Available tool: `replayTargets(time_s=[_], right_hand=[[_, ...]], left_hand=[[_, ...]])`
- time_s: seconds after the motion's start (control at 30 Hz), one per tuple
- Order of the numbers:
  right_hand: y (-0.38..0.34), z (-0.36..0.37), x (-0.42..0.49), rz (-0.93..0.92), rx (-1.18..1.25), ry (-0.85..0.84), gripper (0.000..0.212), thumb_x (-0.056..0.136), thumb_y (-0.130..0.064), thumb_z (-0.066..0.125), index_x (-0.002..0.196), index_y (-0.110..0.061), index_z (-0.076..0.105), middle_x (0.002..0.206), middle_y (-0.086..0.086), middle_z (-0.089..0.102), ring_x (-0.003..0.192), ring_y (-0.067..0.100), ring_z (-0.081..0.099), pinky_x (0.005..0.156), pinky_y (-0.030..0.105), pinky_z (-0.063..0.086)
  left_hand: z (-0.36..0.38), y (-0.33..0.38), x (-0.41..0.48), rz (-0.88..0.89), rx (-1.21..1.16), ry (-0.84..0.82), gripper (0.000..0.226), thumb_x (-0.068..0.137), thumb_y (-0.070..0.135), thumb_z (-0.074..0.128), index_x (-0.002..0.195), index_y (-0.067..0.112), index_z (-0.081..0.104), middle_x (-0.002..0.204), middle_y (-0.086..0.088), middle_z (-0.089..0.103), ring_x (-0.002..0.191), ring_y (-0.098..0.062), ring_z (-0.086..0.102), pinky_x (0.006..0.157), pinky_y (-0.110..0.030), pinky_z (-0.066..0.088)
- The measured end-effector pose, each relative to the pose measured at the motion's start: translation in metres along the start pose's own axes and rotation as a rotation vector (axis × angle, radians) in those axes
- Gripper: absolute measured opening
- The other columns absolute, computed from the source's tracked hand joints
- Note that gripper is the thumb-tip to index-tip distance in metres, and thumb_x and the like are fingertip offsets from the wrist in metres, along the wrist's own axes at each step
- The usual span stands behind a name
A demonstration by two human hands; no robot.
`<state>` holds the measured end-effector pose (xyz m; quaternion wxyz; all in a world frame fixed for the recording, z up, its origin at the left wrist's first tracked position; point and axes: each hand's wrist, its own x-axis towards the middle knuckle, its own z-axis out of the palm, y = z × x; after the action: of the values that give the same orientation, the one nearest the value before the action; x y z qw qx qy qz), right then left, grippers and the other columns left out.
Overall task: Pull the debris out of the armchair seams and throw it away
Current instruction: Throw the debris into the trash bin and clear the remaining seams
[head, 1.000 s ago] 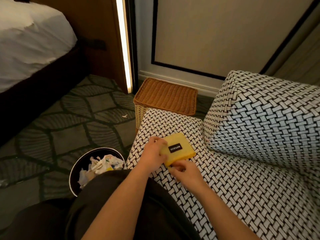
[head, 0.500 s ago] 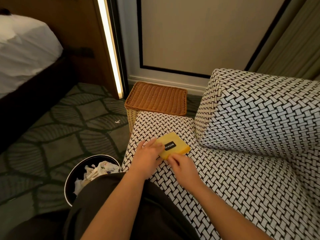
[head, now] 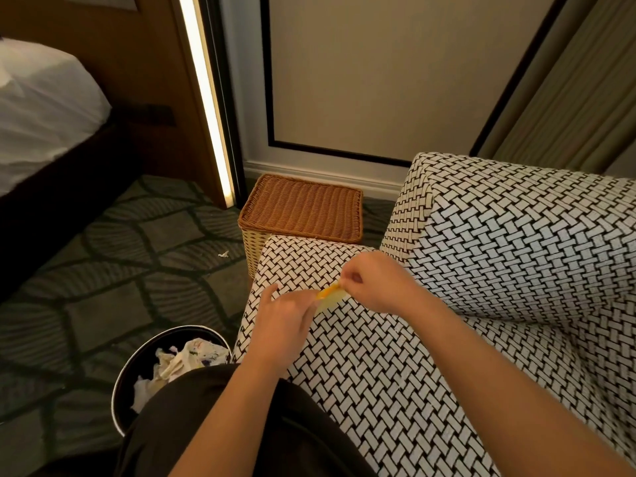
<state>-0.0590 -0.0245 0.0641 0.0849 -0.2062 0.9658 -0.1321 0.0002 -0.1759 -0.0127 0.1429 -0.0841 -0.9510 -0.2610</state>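
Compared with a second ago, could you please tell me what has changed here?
The yellow packet, which lay flat on the armchair seat with its label up, is now raised edge-on, label out of sight. The right hand has moved up and pinches its far end; the left hand holds the near end. The waste bin and wicker basket stayed put.

Over the armchair (head: pixel 378 373), left hand (head: pixel 285 315) and right hand (head: pixel 375 284) pinch yellow packet (head: pixel 330 296)

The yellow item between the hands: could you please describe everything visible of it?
The yellow item is small, thin and flat, orange-yellow along its upper edge and paler below, blurred. It is held tilted over the armchair seat; the right hand pinches its upper end, the left hand holds its lower end.
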Motion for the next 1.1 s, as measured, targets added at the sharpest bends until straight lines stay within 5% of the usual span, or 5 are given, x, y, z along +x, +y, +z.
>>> replayTargets(time_s=[0.33, 0.6, 0.7, 0.8, 1.1], right_hand=[[-0.024, -0.008, 0.008, -0.005, 0.392, -0.312, 0.027, 0.089, -0.013, 0.046, 0.062, -0.013, 0.046, 0.052, -0.005, 0.030, 0.044, 0.009, 0.026, 0.042, 0.019, 0.023], [0.026, 0.007, 0.020, 0.203, 0.165, -0.220, 0.032, 0.088, -0.019, 0.052, 0.057, -0.016, 0.047, 0.055, -0.001, 0.038, 0.053, 0.015, 0.037, 0.055, 0.031, 0.037], [0.018, 0.005, 0.020, 0.053, 0.066, -0.168, 0.013, 0.091, -0.026, 0.052, 0.096, -0.022, 0.063, 0.101, -0.003, 0.053, 0.093, 0.014, 0.053, 0.085, 0.036, 0.048], [0.003, -0.001, 0.022, -0.103, 0.192, -0.367, 0.055, 0.088, -0.033, 0.059, 0.139, -0.032, 0.036, 0.143, -0.011, 0.030, 0.126, 0.012, 0.038, 0.105, 0.038, 0.037], [0.015, 0.022, 0.080, -0.128, 0.271, -0.245, 0.020, 0.094, -0.020, 0.051, 0.102, -0.015, 0.068, 0.089, 0.006, 0.066, 0.074, 0.020, 0.063, 0.059, 0.028, 0.056]], left_hand=[[-0.003, -0.008, -0.003, 0.057, -0.196, 0.087, 0.042, 0.092, 0.040, 0.032, 0.104, 0.018, 0.066, 0.064, 0.011, 0.058, 0.059, -0.005, 0.053, 0.064, -0.013, 0.035], [-0.009, -0.006, -0.014, -0.147, -0.371, 0.015, 0.026, 0.095, 0.032, 0.037, 0.088, 0.024, 0.061, 0.078, 0.012, 0.059, 0.071, 0.004, 0.050, 0.065, -0.013, 0.034], [-0.011, -0.007, -0.011, -0.266, -0.499, 0.001, 0.025, 0.097, 0.023, 0.041, 0.076, 0.030, 0.053, 0.067, 0.013, 0.052, 0.062, 0.003, 0.047, 0.057, -0.013, 0.035], [-0.010, -0.016, -0.009, -0.299, -0.576, 0.041, 0.028, 0.097, 0.019, 0.042, 0.076, 0.027, 0.057, 0.064, 0.009, 0.053, 0.061, 0.001, 0.047, 0.055, -0.012, 0.035], [-0.003, -0.032, 0.034, -0.436, -0.837, 0.275, 0.022, 0.096, 0.018, 0.046, 0.087, 0.029, 0.064, 0.085, 0.008, 0.065, 0.079, 0.001, 0.057, 0.066, -0.009, 0.044]])
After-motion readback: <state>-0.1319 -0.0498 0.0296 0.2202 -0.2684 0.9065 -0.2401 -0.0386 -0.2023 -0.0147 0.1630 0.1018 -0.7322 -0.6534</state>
